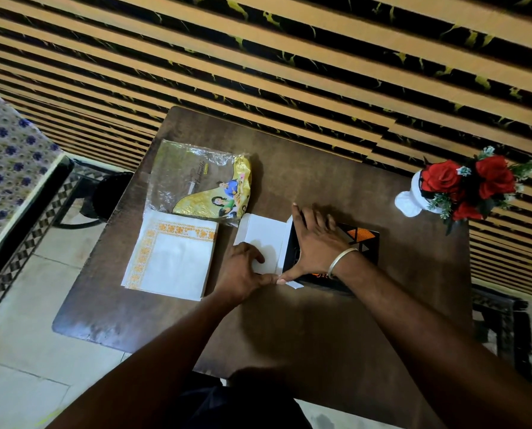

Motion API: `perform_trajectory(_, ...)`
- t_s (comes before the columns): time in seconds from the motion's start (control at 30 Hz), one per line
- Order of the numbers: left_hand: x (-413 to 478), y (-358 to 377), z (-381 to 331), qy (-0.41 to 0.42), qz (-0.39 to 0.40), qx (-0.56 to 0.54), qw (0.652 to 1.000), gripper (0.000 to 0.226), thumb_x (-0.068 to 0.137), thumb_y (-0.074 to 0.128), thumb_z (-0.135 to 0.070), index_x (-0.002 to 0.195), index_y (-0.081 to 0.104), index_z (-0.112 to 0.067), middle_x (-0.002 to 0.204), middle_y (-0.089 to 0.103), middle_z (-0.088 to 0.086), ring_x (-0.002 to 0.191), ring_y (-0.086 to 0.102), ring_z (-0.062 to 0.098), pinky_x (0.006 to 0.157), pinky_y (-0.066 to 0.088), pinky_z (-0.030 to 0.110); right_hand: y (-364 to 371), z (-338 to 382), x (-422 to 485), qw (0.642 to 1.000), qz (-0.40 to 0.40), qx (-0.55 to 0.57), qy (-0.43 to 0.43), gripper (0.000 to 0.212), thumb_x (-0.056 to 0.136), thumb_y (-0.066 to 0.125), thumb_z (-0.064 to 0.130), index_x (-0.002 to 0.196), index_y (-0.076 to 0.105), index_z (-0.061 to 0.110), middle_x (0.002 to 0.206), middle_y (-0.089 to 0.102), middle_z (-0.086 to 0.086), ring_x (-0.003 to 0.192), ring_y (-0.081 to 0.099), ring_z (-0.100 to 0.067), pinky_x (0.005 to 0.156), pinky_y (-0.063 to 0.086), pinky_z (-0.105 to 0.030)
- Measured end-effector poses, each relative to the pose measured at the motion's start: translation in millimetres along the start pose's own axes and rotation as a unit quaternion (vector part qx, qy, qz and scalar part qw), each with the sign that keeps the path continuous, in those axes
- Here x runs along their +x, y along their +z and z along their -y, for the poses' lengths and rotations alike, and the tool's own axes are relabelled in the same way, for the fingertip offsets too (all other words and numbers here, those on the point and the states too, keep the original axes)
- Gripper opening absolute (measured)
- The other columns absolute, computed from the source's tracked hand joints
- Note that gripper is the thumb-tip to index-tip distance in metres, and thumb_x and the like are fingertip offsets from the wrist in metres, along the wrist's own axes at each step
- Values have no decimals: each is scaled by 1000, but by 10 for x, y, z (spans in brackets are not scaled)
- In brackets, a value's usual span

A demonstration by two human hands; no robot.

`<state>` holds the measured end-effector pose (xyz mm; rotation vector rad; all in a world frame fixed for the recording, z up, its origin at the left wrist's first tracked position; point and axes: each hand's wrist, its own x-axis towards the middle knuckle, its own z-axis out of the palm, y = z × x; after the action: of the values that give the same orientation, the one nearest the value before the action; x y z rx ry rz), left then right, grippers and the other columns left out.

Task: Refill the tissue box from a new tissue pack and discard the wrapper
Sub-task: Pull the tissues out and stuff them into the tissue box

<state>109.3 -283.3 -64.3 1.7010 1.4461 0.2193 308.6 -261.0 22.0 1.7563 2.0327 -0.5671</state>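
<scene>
Head view: R hand (317,239) is spread flat on black cardboard tissue box w/ orange triangles (362,239). L hand (243,269) lies bent-fingered on its open white flap (263,233); pinching or only pressing, cannot tell. Just left of L hand, so nearer to it, lies stack of white tissues w/ orange border (171,258). Behind the stack is gold-and-clear plastic wrapper (196,181), on brown worktop (320,320).

Left hand (243,269) holds, right hand (317,243) presses tissue box (365,243)

The right hand (317,243) hides most of the tissue box (365,243) top; wrapper (196,181) print is unreadable.
</scene>
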Motion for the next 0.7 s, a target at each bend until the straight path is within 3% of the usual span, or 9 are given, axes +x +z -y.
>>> perform_trajectory(0.17, -26, -51, -53, -8, 29, 7, 1000, 96, 51, 66, -82, 125, 64, -22, 127, 54, 1, 123, 46, 20, 106, 42, 39, 80, 30, -24, 999, -7, -37, -15, 152, 44, 67, 89, 156, -11, 23, 158, 11, -16, 145, 17, -41, 118, 12, -65)
perform_trajectory(0.27, -28, -131, -72, 3, 68, 17, 998, 83, 66, 77, -59, 138, 54, -26, 140, 48, 3, 132, 39, 22, 113, 35, 39, 100, 63, -32, 999, -4, -44, -29, 136, 47, 71, 80, 154, -2, 40, 157, 7, -18, 141, 17, -43, 116, 12, -65)
perform_trajectory(0.33, -47, -194, -39, 13, 63, -17, 998, 66, 77, 79, -38, 137, 55, -25, 142, 48, 2, 131, 45, 21, 111, 41, 36, 108, 69, -37, 998, 1, -50, -31, 128, 47, 74, 74, 152, 6, 45, 158, 5, -19, 140, 16, -43, 116, 12, -65)
perform_trajectory(0.47, -166, -388, -13, 18, -89, -89, 992, 29, 88, 69, -14, 117, 69, -18, 119, 63, 3, 101, 65, 17, 83, 56, 26, 117, 68, -24, 998, -1, -56, -28, 122, 44, 73, 74, 149, 17, 49, 155, 8, -18, 139, 17, -42, 114, 14, -65)
perform_trajectory(0.57, -235, -645, 98, 1, -238, -91, 967, 20, 91, 64, -18, 110, 69, -17, 109, 65, 2, 93, 64, 19, 81, 57, 37, 112, 59, -13, 998, -2, -61, -25, 120, 44, 72, 74, 149, 21, 48, 153, 9, -17, 138, 17, -40, 115, 14, -63)
perform_trajectory(0.63, -249, -849, 319, -39, -330, -63, 941, 30, 87, 66, -23, 115, 62, -13, 115, 59, 9, 101, 61, 29, 86, 53, 45, 102, 65, -13, 998, 6, -62, -22, 118, 47, 72, 75, 150, 21, 47, 156, 6, -16, 141, 13, -41, 116, 12, -63)
perform_trajectory(0.7, -251, -1038, 548, -118, -368, -27, 922, 54, 81, 69, -37, 125, 51, -10, 121, 52, 19, 112, 53, 40, 93, 47, 50, 88, 67, -15, 998, 12, -63, -18, 116, 49, 73, 75, 149, 23, 47, 157, 5, -16, 143, 12, -42, 117, 10, -63)
